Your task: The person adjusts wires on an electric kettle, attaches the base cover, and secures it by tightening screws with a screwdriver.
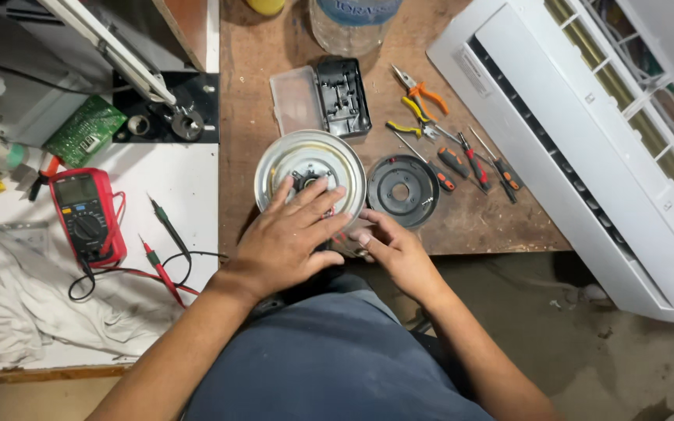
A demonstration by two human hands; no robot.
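While the long white air-conditioner unit (587, 156) lies opened along the right side of the wooden bench (493, 226), the work sits at the bench's near edge: a round silver motor housing (310, 168) lying flat, its centre hub exposed. Beside it rests a black round cover plate (403, 191), already off, so the disassembly looks partly done, with the housing itself seemingly still closed. The left hand (286, 234) lies spread flat on the housing's near rim, gripping nothing; the right hand (391, 249) curls loosely against its lower right edge, fingertips touching. A clear bottle (352, 23) with a blue label stands at the far edge. A red multimeter (83, 214) lies left, pliers and screwdrivers (462, 156) right.
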